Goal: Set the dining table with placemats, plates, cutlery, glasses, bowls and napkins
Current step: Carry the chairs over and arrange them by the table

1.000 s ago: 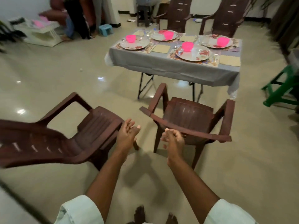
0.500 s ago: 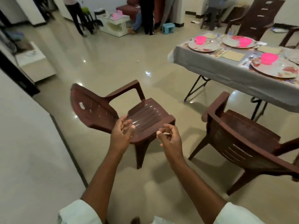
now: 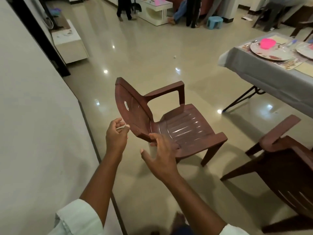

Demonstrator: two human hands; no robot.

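The right edge cuts off the counter [image 3: 271, 77] and the second plate [image 3: 304, 50]. The right hand [image 3: 160, 156] hides the near chair's [image 3: 186, 126] armrest. Far people are cropped above the legs.

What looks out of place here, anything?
One brown chair stands by the wall, away from the dining table. A small white scrap lies on the floor. Both hands, left and right, hold nothing.
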